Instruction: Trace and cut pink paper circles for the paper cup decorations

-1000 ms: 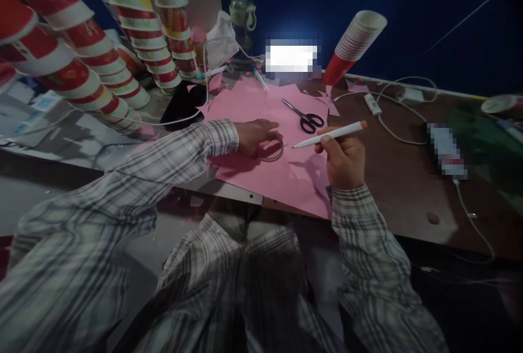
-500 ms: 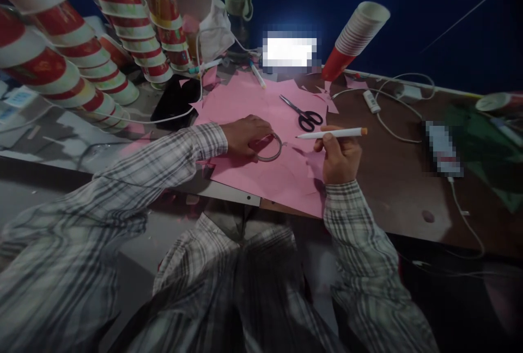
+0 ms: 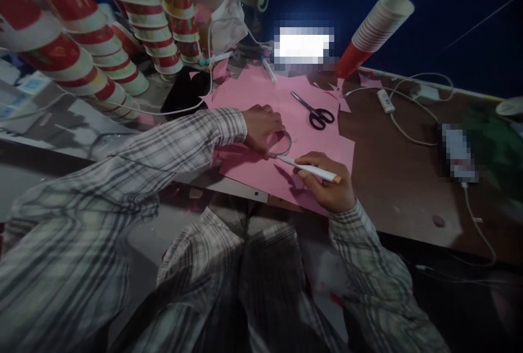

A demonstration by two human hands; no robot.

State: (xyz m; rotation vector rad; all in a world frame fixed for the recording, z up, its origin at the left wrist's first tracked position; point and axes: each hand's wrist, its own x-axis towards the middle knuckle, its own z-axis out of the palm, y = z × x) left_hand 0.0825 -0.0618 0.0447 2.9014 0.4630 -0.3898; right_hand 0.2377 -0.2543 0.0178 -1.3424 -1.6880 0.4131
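Note:
My left hand (image 3: 261,126) presses a thin ring (image 3: 285,144) flat on a pink paper sheet (image 3: 322,146), fingers curled over its left side. My right hand (image 3: 327,184) grips a white pen with an orange end (image 3: 310,168); its tip touches the paper at the ring's lower edge. Black-handled scissors (image 3: 314,111) lie closed on the pink paper just beyond the ring.
Leaning stacks of red and white paper cups (image 3: 102,42) crowd the left. Another tilted cup stack (image 3: 373,29) stands at the back. White cables (image 3: 400,119) and a charger cross the brown table (image 3: 408,178). A black phone (image 3: 182,97) lies left of the paper.
My right hand came down and left with the pen, from hovering beside the ring to touching its tip at the ring's lower edge. My left hand stayed on the ring.

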